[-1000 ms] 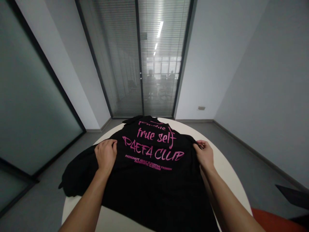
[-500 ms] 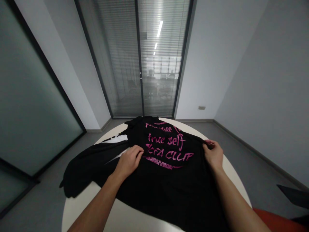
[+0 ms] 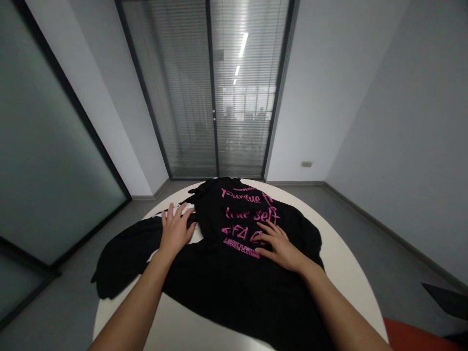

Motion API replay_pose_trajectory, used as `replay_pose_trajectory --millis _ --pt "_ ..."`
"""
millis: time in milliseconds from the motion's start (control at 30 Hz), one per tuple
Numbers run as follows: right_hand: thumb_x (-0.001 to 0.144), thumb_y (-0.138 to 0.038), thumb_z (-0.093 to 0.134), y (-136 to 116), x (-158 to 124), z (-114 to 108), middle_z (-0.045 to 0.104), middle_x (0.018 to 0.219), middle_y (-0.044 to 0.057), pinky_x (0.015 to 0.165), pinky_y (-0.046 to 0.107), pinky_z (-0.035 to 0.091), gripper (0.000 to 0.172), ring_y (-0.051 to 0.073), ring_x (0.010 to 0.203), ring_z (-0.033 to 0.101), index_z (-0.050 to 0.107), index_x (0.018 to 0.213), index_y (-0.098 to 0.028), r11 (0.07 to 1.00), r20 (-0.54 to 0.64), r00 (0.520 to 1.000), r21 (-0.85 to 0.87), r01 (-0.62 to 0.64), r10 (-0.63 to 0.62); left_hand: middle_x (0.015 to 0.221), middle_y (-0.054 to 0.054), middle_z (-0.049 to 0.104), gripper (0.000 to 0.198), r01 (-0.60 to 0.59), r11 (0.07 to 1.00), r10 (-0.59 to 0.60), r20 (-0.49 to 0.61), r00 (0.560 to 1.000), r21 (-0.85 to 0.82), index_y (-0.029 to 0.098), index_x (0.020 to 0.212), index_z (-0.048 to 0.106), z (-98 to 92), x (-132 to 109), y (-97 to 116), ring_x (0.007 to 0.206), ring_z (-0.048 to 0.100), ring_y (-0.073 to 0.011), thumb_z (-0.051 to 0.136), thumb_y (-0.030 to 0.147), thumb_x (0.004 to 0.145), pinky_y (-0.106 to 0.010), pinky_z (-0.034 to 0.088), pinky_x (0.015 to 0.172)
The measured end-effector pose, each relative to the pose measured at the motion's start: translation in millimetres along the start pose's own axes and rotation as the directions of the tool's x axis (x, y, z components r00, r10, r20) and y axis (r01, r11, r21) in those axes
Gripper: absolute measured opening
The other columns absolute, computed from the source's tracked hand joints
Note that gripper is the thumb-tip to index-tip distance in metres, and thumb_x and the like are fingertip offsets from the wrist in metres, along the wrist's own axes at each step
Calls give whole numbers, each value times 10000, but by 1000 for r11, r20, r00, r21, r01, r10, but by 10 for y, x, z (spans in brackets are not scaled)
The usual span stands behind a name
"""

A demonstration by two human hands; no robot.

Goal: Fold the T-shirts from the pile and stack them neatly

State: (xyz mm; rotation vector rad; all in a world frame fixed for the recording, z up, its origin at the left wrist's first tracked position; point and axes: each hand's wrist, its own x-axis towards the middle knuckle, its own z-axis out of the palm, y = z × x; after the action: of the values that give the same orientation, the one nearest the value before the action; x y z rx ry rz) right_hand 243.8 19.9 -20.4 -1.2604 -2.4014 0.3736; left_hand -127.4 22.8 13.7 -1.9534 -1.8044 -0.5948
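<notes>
A black sweatshirt (image 3: 241, 282) with pink lettering lies spread over a round white table, its near part reaching past the bottom of the view. On the left, one black sleeve (image 3: 124, 248) with white patches stretches out across the tabletop. My left hand (image 3: 177, 230) rests on the sleeve near the white patch, fingers spread. Over the pink print lies my right hand (image 3: 280, 243), its fingers apart and flat on the fabric, covering some of the letters. Neither hand grips the cloth.
The round table (image 3: 351, 273) has a pale top. Behind it stands a glass partition (image 3: 215, 97) with blinds. A red surface (image 3: 420, 336) and a dark flat object (image 3: 446, 298) show at the lower right. A wall socket (image 3: 306, 164) sits low on the back wall.
My right hand has let go of the sweatshirt's right edge and moved left onto the print. My left hand has opened and shifted left onto the sleeve. The right edge now lies folded inward.
</notes>
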Motion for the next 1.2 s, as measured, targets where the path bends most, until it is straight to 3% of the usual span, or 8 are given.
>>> replay_pose_trajectory --millis 200,400,667,867,967,1033,1100,1200 --pt "982 -419 492 45 3 -100 584 1412 74 1163 488 343 248 259 1370 470 673 988 -248 989 58 995 134 67 -75 1552 -178 405 580 112 984 -143 240 960 137 238 1499 437 235 81 -107 1199 560 -385 547 352 941 -560 498 939" --pt "847 -283 596 -30 -162 -334 663 1246 65 1067 383 442 87 246 1204 581 628 791 -224 960 127 992 278 -15 -21 1417 -231 493 603 235 945 -291 261 920 225 232 1556 354 277 326 -86 1120 580 -430 476 316 971 -603 496 855" --pt "742 -300 698 14 -309 -432 657 717 -18 613 233 417 115 133 659 552 712 736 -186 888 400 911 378 -261 97 1382 -239 511 614 391 898 -431 216 876 202 229 1544 375 476 559 -216 1177 545 -473 500 353 955 -641 457 898" --pt "812 -609 707 -134 -146 -402 684 1001 53 933 348 439 420 211 975 601 722 883 -195 970 108 994 244 -3 -24 1587 -205 319 729 430 901 -429 252 867 55 236 1567 322 456 564 -182 1372 382 -507 516 484 909 -682 349 1054" --pt "733 -652 768 -397 -127 -397 610 1271 77 1065 449 359 560 277 1189 529 715 1140 -271 980 88 989 168 103 -119 1577 -223 324 680 347 937 -348 75 934 30 126 1509 401 333 496 -33 1446 297 -459 520 421 908 -593 284 1149" --pt "696 -657 795 -610 -147 -352 570 1336 66 1097 485 316 597 300 1246 484 718 1183 -321 974 120 973 140 179 -196 1477 -213 459 571 262 965 -262 -19 965 -3 116 1426 483 223 456 104 1386 414 -394 510 372 917 -505 340 1131" --pt "690 -641 806 -809 -170 -267 551 1367 56 1122 499 280 600 311 1278 453 720 1206 -347 957 141 951 137 256 -275 1280 -162 623 471 213 973 -209 51 977 -86 160 1362 531 128 434 246 1215 580 -329 474 378 948 -438 433 1036" --pt "742 -600 787 -1000 -177 -107 604 1294 60 1108 483 307 529 298 1233 492 736 1188 -320 934 198 915 136 330 -352 1004 -86 728 537 250 945 -168 343 924 -211 227 1442 463 94 415 413 958 696 -286 417 511 988 -392 506 876"
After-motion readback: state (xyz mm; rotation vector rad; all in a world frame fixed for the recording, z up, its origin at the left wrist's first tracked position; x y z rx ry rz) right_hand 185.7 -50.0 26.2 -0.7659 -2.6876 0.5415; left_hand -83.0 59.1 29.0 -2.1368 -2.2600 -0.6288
